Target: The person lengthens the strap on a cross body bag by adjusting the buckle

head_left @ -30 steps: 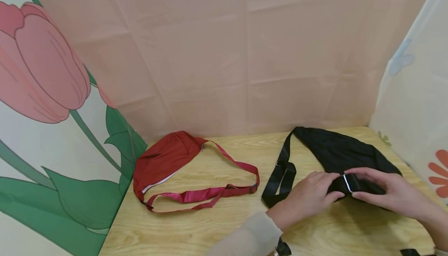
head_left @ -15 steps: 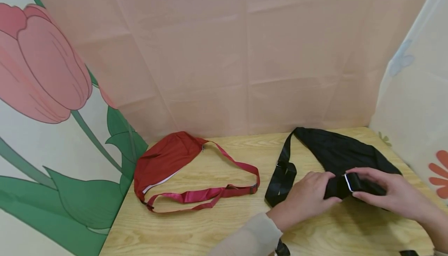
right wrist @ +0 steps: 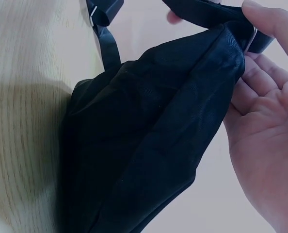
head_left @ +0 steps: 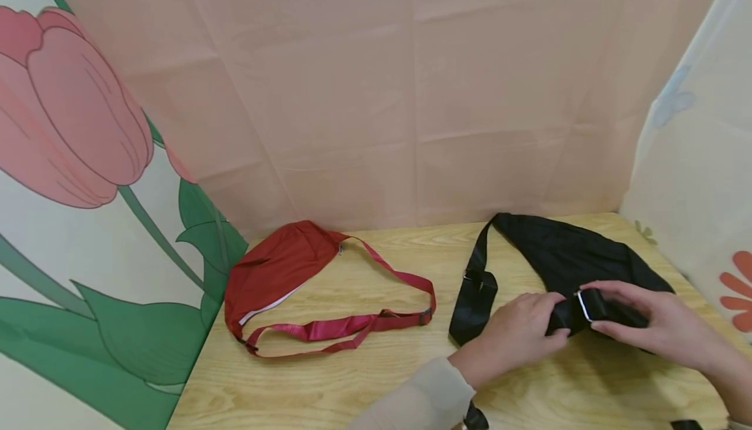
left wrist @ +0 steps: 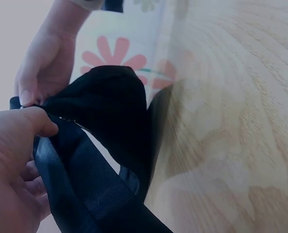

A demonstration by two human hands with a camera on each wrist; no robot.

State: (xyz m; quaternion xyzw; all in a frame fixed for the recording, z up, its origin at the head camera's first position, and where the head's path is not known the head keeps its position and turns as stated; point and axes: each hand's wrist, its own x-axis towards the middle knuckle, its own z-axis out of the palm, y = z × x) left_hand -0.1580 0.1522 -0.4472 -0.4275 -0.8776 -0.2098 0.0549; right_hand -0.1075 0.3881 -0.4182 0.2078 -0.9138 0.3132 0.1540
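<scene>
A black waist bag rests on the right side of the table, its end near me raised in my hands. My left hand pinches the bag's black strap between thumb and fingers. Beside it, my right hand grips the strap end at a silver metal buckle, thumb below and forefinger above. The right wrist view shows that thumb and the fingers on either side of the buckle, at the bag's tip. A doubled length of strap with a slider trails left of the bag.
A red waist bag with its looped red strap lies on the left of the wooden table. A short black strap piece shows at the front edge. Patterned sheets stand at both sides, a plain pinkish sheet behind.
The strap loop left of the bag has drawn in a little to the right and narrowed. My left hand has shifted slightly along the strap; my right hand stays at the buckle.
</scene>
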